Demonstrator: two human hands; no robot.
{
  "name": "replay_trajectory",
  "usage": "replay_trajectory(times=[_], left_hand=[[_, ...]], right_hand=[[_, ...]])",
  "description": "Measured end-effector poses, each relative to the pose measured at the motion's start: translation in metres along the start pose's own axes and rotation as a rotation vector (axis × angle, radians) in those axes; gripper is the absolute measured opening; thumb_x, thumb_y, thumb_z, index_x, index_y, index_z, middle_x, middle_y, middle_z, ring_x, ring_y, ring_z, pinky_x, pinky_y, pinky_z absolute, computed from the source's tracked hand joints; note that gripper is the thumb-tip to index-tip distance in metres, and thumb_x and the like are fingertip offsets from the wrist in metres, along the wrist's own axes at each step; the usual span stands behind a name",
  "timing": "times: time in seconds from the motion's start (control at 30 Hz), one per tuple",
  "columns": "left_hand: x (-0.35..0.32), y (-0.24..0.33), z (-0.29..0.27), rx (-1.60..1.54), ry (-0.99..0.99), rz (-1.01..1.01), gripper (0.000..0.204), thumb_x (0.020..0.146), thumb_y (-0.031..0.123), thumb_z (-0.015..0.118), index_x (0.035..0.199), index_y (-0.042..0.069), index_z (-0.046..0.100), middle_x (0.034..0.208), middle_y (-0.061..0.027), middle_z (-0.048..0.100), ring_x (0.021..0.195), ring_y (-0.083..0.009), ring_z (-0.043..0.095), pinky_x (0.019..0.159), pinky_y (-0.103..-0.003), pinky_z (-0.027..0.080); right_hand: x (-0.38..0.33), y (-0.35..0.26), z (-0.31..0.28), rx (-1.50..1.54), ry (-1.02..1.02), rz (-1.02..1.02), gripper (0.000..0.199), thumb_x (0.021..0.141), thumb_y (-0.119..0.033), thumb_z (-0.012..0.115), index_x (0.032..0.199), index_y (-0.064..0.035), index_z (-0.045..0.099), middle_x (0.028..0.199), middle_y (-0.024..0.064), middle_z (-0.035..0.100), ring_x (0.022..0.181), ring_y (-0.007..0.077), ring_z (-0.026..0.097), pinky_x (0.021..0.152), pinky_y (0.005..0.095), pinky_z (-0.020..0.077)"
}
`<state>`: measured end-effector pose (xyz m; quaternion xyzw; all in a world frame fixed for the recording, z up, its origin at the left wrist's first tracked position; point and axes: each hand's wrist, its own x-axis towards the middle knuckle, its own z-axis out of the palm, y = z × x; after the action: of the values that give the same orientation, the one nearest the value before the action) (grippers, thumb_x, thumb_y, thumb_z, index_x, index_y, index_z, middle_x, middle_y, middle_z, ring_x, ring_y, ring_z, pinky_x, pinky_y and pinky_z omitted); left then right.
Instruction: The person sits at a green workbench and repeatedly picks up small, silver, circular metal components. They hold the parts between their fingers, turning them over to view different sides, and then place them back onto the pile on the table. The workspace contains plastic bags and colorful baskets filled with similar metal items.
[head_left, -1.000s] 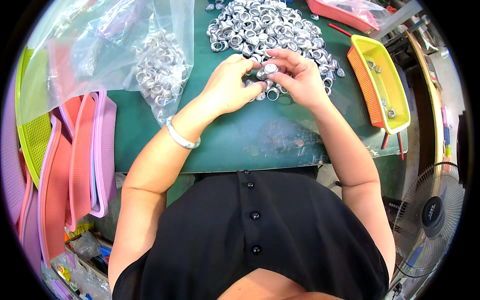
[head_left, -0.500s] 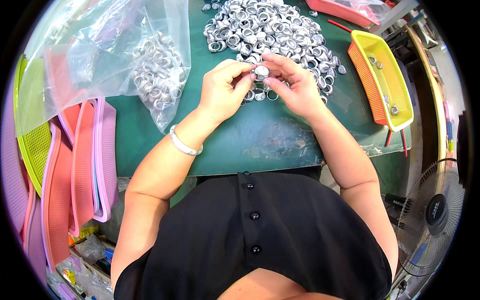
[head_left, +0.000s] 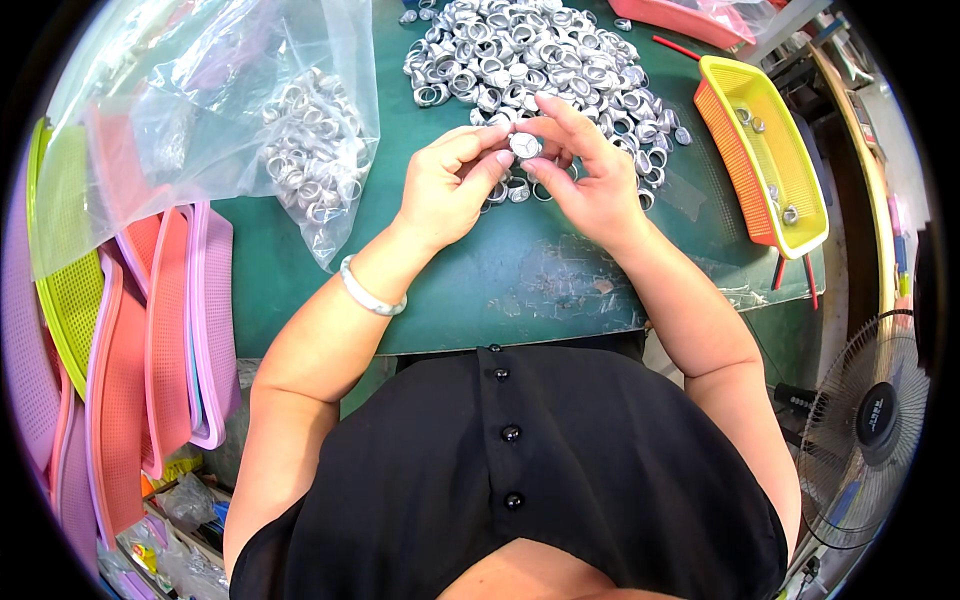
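Between both hands, just in front of a heap of silvery rings (head_left: 525,55), I hold one ring (head_left: 525,146), its round flat face turned up toward me. My left hand (head_left: 450,185) pinches its left side between thumb and fingers. On the other side, my right hand (head_left: 597,185) has its thumb and a finger closed at the ring, the index finger raised. The ring's band is mostly hidden by the fingers. A few loose rings (head_left: 517,190) lie on the table right below my hands.
A clear plastic bag (head_left: 320,150) of rings lies left on the green table (head_left: 450,300). A yellow-and-orange basket (head_left: 770,150) with several rings stands right. Stacked plastic baskets (head_left: 165,330) fill the left side; a fan (head_left: 870,420) stands lower right. A pink tray (head_left: 690,20) is at the back.
The ring has been tilted, so its round face shows more fully. My right index finger has risen slightly. Both hands stay in nearly the same place.
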<state>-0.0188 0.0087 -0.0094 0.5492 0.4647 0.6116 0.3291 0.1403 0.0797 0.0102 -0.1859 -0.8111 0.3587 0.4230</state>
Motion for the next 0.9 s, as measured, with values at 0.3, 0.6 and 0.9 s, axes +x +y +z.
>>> replay_trajectory(times=[0.3,0.6,0.9], left_hand=[[-0.002,0.001,0.003,-0.203,-0.019,-0.114,0.025,0.086,0.002,0.054,0.112,-0.002,0.056,0.099,-0.0114,0.061,0.086,-0.0137,0.060,0.077,-0.026,0.050],[-0.002,0.011,-0.002,-0.298,-0.082,-0.252,0.014,0.083,0.001,0.060,0.096,-0.002,0.059,0.086,-0.0063,0.062,0.077,-0.0120,0.060,0.071,-0.024,0.049],[-0.002,0.004,0.001,-0.238,-0.064,-0.094,0.010,0.077,0.000,0.065,0.084,-0.002,0.059,0.090,-0.0040,0.053,0.075,-0.0097,0.055,0.063,-0.021,0.046]], right_hand=[[-0.001,0.007,0.004,0.115,0.042,-0.053,0.061,0.073,0.006,0.063,0.128,-0.0089,0.040,0.098,0.0076,0.064,0.075,0.0120,0.058,0.067,0.0238,0.0486],[0.000,0.008,-0.002,0.154,-0.041,0.004,0.052,0.080,0.005,0.055,0.128,-0.0082,0.042,0.101,0.0104,0.064,0.093,0.0172,0.062,0.082,0.0271,0.0473],[-0.002,0.003,0.002,0.356,-0.141,0.028,0.066,0.076,0.011,0.054,0.135,-0.0092,0.033,0.113,0.0121,0.055,0.092,0.0170,0.059,0.084,0.0294,0.0466]])
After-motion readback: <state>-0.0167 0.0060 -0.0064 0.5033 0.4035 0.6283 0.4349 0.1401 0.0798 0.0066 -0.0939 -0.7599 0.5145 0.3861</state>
